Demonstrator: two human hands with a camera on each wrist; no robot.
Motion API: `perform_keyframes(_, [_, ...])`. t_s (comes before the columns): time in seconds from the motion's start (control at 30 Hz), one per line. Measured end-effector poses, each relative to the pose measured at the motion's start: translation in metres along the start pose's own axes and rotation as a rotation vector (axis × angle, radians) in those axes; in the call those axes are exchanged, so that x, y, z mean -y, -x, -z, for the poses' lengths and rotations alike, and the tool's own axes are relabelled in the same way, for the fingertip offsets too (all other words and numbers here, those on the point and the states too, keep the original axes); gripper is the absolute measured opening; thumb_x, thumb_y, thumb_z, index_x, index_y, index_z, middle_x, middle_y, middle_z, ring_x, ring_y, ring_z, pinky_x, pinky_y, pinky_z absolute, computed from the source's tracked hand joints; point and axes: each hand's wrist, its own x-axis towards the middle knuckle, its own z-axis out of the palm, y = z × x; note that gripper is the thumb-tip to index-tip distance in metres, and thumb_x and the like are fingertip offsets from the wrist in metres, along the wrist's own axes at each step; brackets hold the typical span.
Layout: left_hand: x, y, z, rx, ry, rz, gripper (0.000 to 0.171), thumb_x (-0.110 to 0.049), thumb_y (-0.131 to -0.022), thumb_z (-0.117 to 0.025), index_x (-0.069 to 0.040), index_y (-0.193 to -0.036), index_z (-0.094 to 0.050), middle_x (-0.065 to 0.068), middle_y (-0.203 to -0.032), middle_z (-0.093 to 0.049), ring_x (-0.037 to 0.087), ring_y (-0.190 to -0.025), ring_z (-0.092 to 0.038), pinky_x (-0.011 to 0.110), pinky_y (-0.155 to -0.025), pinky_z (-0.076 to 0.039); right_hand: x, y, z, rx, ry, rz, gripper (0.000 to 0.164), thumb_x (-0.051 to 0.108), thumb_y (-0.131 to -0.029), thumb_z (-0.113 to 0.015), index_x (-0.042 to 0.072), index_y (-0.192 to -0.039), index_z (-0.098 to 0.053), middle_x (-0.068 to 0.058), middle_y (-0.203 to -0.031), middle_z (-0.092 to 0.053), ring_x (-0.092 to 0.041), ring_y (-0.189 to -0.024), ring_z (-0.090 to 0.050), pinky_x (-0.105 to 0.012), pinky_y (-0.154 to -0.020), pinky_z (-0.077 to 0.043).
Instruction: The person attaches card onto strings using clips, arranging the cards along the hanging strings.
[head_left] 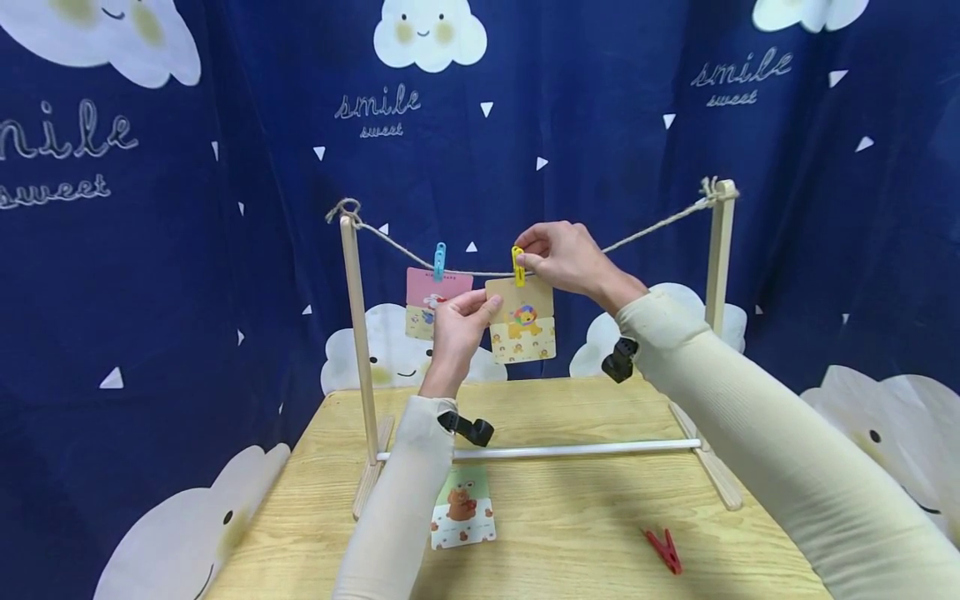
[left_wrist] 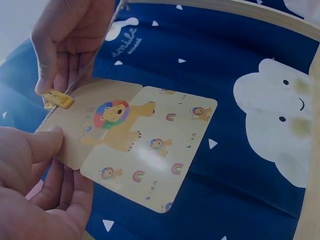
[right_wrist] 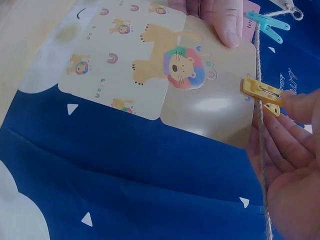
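My left hand (head_left: pixel 459 332) pinches the left edge of a tan card with a lion on it (head_left: pixel 523 333), thumb in front and fingers behind. The card's top edge lies against the rope (head_left: pixel 480 273). With thumb and fingers, my right hand (head_left: pixel 564 257) pinches a yellow clothespin (head_left: pixel 518 265), whose tip sits over the rope and the card's top edge, as the right wrist view shows. Left of it, a pink card (head_left: pixel 420 287) hangs from the rope under a blue clothespin (head_left: pixel 439 261), partly hidden by my left hand.
The rope runs between two wooden posts (head_left: pixel 358 333), (head_left: pixel 720 250) joined low down by a white bar (head_left: pixel 585 449). On the wooden table (head_left: pixel 570 517) lie a green card with a bear (head_left: pixel 465 510), partly under my left sleeve, and a red clothespin (head_left: pixel 664 551). A blue curtain (head_left: pixel 600 150) hangs behind.
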Motion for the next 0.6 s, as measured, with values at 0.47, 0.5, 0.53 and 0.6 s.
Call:
perform_keyframes(0.47, [-0.001,0.009,0.007,-0.031,-0.137,-0.154,0.028,-0.028,-0.092,-0.082,-0.01,-0.113,-0.08,0.006,-0.103,-0.079,0.016,-0.096,-0.074,0.033,-0.087,-0.059,0.0,0.006,0.003,-0.003,-0.017,-0.017,0.032,0.028,-0.101,-0.067,0.009,-0.126,-0.069,-0.006,-0.112,-0.074,-0.022,-0.102,-0.067,-0.042,-0.091,-0.058])
perform_keyframes(0.5, [-0.001,0.01,0.008,-0.039,-0.147,-0.172,0.027,-0.027,-0.092,-0.081,-0.009,-0.113,-0.08,0.006,-0.102,-0.079,0.016,-0.095,-0.074,0.032,-0.085,-0.059,-0.001,0.006,0.004,-0.01,-0.025,-0.016,0.033,0.028,-0.1,-0.068,0.009,-0.127,-0.068,-0.006,-0.113,-0.074,-0.022,-0.103,-0.067,-0.042,-0.091,-0.058])
perform_keyframes(0.53, [-0.002,0.011,0.01,-0.049,-0.161,-0.188,0.026,-0.026,-0.092,-0.081,-0.009,-0.112,-0.08,0.007,-0.101,-0.079,0.016,-0.094,-0.074,0.03,-0.084,-0.059,-0.001,0.007,0.005,-0.016,-0.036,-0.017,0.034,0.029,-0.1,-0.068,0.01,-0.128,-0.068,-0.006,-0.114,-0.074,-0.022,-0.104,-0.068,-0.042,-0.093,-0.057])
perform_keyframes(0.6, [-0.005,0.013,0.013,-0.067,-0.185,-0.221,0.025,-0.025,-0.093,-0.08,-0.009,-0.112,-0.08,0.007,-0.1,-0.079,0.017,-0.092,-0.074,0.027,-0.08,-0.058,-0.001,0.009,0.008,-0.03,-0.047,-0.017,0.036,0.031,-0.1,-0.068,0.011,-0.129,-0.067,-0.005,-0.116,-0.074,-0.022,-0.106,-0.068,-0.043,-0.095,-0.057])
